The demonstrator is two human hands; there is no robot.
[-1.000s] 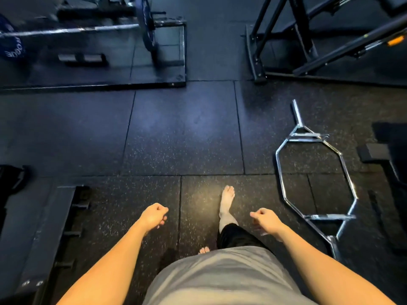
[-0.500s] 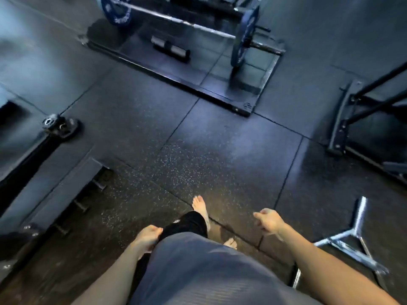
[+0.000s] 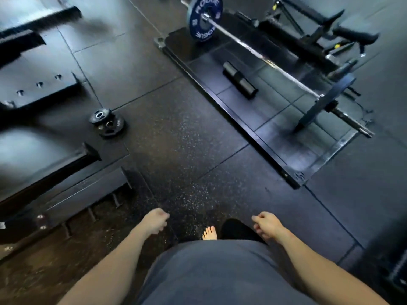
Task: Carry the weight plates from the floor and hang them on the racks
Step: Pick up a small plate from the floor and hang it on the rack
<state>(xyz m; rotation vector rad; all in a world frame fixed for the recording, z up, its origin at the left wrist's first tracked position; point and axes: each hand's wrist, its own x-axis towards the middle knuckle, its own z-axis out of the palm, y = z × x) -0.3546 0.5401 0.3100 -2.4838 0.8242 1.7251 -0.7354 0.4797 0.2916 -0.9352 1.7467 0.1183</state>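
Since both hands are empty, the work at this moment looks like the walk toward a pickup: the left hand [image 3: 155, 221] and the right hand [image 3: 267, 224] hang ahead of the body with fingers loosely curled round nothing. The small black weight plates [image 3: 107, 123] lie flat in a short stack on the rubber floor [image 3: 187, 137], ahead and to the left, just beside the black steel platform [image 3: 46, 84] and well apart from both hands. I judge them dense and rigid for their size, likely metal under a dark coating, with no give at all; lying flat they offer little edge to lift by. Openings show in their faces, though blur hides whether these are grip slots or only centre holes, so the sound hold is probably fingers hooked through an opening with the thumb over the rim, or one edge tipped up first. A dropped plate would threaten the bare foot [image 3: 209, 233]. The blue Rogue bumper plate [image 3: 203, 17] sits on a loaded barbell [image 3: 264, 56] on the far lifting platform [image 3: 253, 133], well apart.
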